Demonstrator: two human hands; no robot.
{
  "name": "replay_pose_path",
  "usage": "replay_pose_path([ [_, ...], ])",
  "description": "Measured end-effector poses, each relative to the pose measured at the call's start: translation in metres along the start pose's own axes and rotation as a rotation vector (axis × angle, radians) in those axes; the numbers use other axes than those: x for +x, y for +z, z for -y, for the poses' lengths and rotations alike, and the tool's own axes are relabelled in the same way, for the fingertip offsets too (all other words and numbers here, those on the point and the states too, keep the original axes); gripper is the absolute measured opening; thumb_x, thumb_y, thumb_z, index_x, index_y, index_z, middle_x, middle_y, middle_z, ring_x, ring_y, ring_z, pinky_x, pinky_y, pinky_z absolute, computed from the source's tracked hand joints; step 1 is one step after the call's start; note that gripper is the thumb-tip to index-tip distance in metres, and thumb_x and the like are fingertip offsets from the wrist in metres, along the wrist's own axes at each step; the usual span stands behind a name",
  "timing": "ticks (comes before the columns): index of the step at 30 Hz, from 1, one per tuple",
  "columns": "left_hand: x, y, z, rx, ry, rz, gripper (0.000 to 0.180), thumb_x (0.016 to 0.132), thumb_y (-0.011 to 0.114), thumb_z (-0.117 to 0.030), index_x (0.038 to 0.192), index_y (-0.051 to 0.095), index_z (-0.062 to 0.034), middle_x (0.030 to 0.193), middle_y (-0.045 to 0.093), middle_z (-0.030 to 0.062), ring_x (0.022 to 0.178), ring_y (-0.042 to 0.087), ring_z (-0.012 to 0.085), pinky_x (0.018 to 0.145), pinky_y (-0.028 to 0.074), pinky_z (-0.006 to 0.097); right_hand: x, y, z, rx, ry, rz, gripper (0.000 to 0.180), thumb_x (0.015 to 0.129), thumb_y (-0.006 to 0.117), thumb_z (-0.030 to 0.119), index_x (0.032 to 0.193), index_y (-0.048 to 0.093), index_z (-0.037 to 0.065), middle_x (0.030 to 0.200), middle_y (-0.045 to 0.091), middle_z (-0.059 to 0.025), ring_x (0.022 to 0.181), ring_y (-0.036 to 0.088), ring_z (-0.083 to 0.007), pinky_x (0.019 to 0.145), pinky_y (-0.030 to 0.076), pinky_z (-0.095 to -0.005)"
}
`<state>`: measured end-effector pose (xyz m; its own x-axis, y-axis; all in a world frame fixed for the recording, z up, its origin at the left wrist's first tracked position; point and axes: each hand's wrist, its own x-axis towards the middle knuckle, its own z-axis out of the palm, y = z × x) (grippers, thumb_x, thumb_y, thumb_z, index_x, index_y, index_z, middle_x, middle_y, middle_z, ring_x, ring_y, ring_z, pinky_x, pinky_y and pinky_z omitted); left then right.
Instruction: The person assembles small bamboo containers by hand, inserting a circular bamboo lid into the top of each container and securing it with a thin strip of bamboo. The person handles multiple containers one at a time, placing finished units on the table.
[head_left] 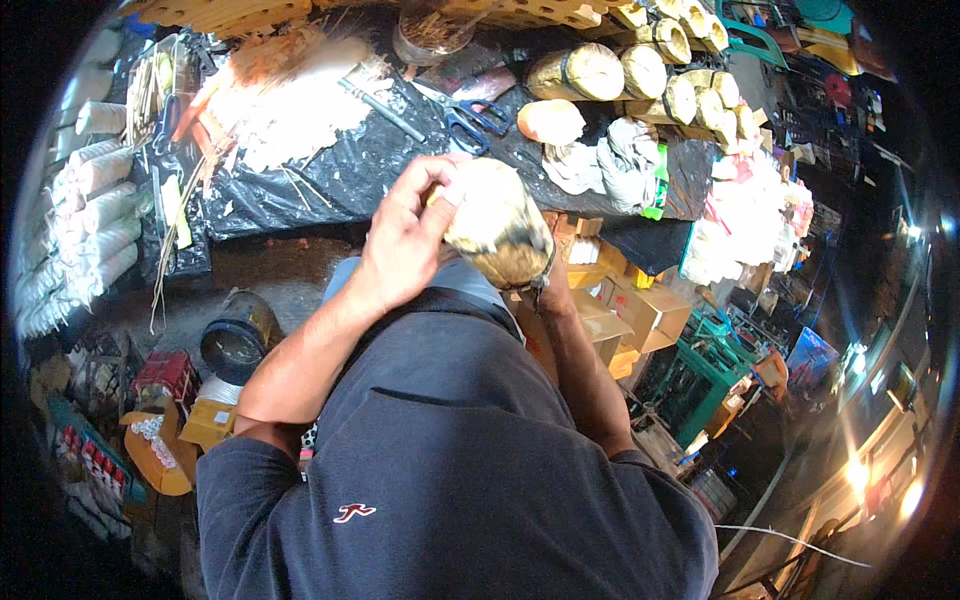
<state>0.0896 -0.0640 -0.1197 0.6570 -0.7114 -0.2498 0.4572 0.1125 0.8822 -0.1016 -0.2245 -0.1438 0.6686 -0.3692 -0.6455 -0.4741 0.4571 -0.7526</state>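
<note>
At the frame's upper centre, our left hand point(400, 245) has thumb and forefinger clamped on the pale edge of a rounded, tan wrapped cylinder point(508, 262); our right hand point(555, 292) is under its right side, fingers hidden, grip impossible to tell. Beyond, crinkled black plastic point(270, 205) covers the counter point(350, 190), bearing blue-handled scissors point(452, 114); cardboard boxes point(657, 315) stand right of centre.

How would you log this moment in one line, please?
left grip: at left side of black-banded yellowish cylinder | right grip: at its lower right, partly hidden | blue-handled scissors: on black plastic sheet
</note>
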Motion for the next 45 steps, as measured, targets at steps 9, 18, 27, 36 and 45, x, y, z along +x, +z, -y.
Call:
replay_pose_path([
  [9, 0.021, -0.049, 0.052, -0.439, -0.012, -0.132, 0.007, 0.113, 0.052, -0.014, 0.112, 0.058, -0.0094, 0.123, 0.064, 0.0043, 0.114, 0.059, 0.0163, 0.105, 0.047, 0.032, 0.022, -0.004, 0.01, -0.82, -0.21, 0.178, 0.035, 0.097, 0.069, -0.006, 0.132, 0.066, -0.005, 0.121, 0.076, -0.0132, 0.104, 0.076, -0.0222, 0.085, 0.066, -0.0366],
  [18, 0.035, -0.071, 0.058, -0.583, -0.064, -0.351, 0.011, 0.114, 0.05, -0.013, 0.118, 0.058, -0.0081, 0.104, 0.066, 0.0016, 0.094, 0.067, 0.011, 0.085, 0.057, 0.03, 0.019, 0.043, 0.034, -0.408, -0.047, -0.014, 0.03, 0.1, 0.062, -0.002, 0.128, 0.073, -0.003, 0.115, 0.079, -0.0091, 0.102, 0.072, -0.0163, 0.092, 0.057, -0.0315],
  [27, 0.027, -0.07, 0.054, -0.533, -0.104, -0.435, 0.011, 0.116, 0.046, -0.014, 0.115, 0.057, -0.0116, 0.101, 0.066, 0.0029, 0.091, 0.068, 0.0127, 0.081, 0.058, 0.032, 0.024, 0.054, 0.041, -0.423, -0.455, 0.06, 0.037, 0.1, 0.055, -0.004, 0.133, 0.07, 0.0, 0.14, 0.065, -0.0178, 0.132, 0.06, -0.0257, 0.117, 0.043, -0.041],
  [36, 0.01, -0.053, 0.019, -0.33, 0.005, -0.416, 0.008, 0.114, 0.053, -0.013, 0.112, 0.059, -0.009, 0.11, 0.068, 0.0035, 0.098, 0.066, 0.0127, 0.089, 0.055, 0.031, 0.023, 0.061, 0.032, 0.438, -0.403, 0.167, 0.099, 0.093, 0.076, 0.033, 0.168, 0.018, 0.002, 0.152, 0.054, -0.0244, 0.142, 0.055, -0.036, 0.118, 0.047, -0.0504],
  [45, -0.018, -0.035, -0.037, -0.157, 0.14, -0.335, 0.006, 0.112, 0.059, -0.014, 0.114, 0.06, -0.0088, 0.114, 0.062, -0.0007, 0.093, 0.051, 0.0063, 0.083, 0.042, 0.023, 0.056, 0.057, 0.016, 0.852, -0.097, 0.391, 0.089, 0.081, 0.063, 0.041, 0.157, 0.043, -0.003, 0.159, 0.05, -0.0262, 0.145, 0.052, -0.0427, 0.125, 0.039, -0.0572],
])
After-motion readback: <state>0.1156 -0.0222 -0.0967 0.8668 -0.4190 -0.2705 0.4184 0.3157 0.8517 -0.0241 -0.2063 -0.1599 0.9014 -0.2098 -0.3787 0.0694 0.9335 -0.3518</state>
